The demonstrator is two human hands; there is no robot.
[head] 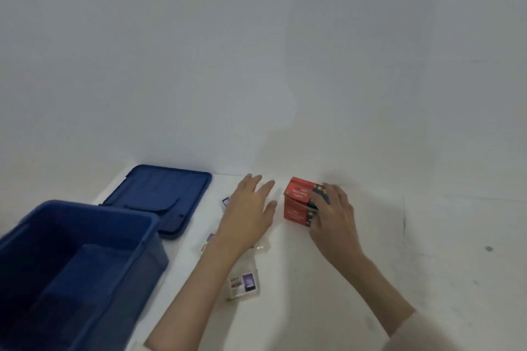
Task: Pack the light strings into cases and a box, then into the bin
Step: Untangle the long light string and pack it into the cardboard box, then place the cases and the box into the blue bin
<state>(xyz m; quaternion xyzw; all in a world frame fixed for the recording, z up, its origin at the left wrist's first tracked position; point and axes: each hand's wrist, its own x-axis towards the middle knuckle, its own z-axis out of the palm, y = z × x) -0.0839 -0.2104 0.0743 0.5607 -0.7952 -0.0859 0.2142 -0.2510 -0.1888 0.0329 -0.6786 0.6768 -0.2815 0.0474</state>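
Red box (pixel 298 202): stands upright at the far side of the tabletop (pixel 370 265), at 12 o'clock from the person, flaps apparently closed. Whether it is filled cannot be told.

Right hand (pixel 333 216): its grip is clamped on the box from the 3 o'clock side, fingers curled over the top edge. Judged purpose: to steady or lift the box for transfer.

Left hand (pixel 248 208): grip apart, fingers straight and spread, just beside the box at its 9 o'clock and not touching it. It appears placed to take the box's other side.

Bin (pixel 79 273): at 8 o'clock, open. Its lid (pixel 159 196) lies flat at 10 o'clock, set aside so the mouth stays free for loading.

Clear case (pixel 245 283): on the tabletop at 6 o'clock of the left hand, under the forearm. Two smaller cases (pixel 225 202) are partly hidden by that hand. None is in the bin yet.
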